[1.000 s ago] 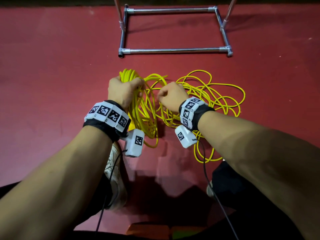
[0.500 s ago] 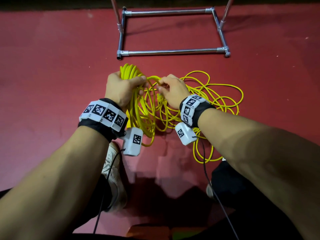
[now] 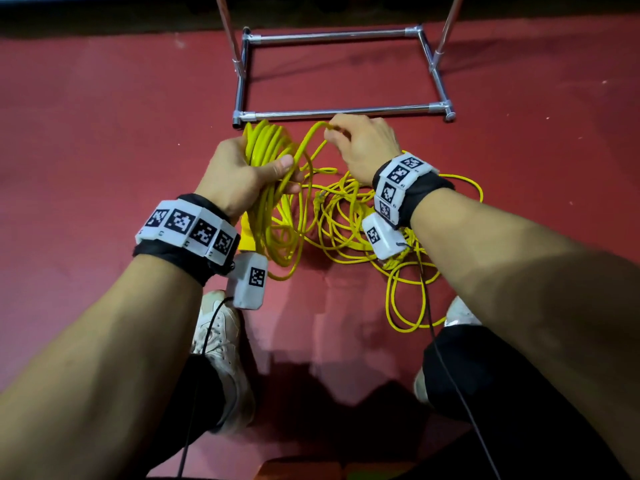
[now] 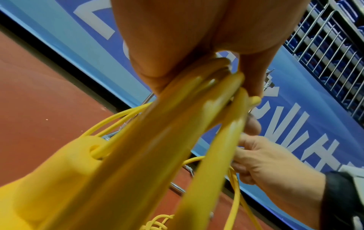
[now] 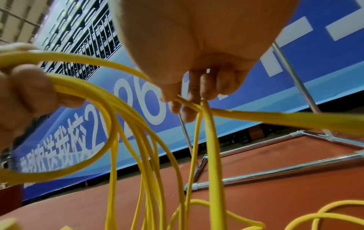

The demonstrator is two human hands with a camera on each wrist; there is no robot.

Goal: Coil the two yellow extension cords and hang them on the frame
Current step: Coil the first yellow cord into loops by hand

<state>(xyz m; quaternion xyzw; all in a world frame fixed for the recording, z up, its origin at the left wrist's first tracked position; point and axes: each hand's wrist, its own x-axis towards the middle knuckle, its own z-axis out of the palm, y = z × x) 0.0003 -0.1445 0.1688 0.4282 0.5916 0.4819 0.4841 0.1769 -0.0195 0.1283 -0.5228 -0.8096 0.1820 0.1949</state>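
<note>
Smooth, round yellow cord, glossy like plastic, lies in loose tangled loops (image 3: 349, 216) on the matte red floor (image 3: 104, 133). The left hand (image 3: 239, 174) has its grip wrapped tight round a gathered coil (image 3: 266, 157) of many turns, thumb pressed across it. The right hand (image 3: 363, 143) pinches a single strand (image 3: 311, 133) between its fingertips, just beside the coil. A shiny metal tube frame (image 3: 332, 112) stands just beyond both hands.

Both bare forearms wear black wrist straps (image 3: 180, 258) ringed with white tiles printed with black square codes, each carrying a white camera box (image 3: 250, 285) trailing a thin black cable (image 3: 450, 375); black trousers, white sneakers (image 3: 221, 344).
</note>
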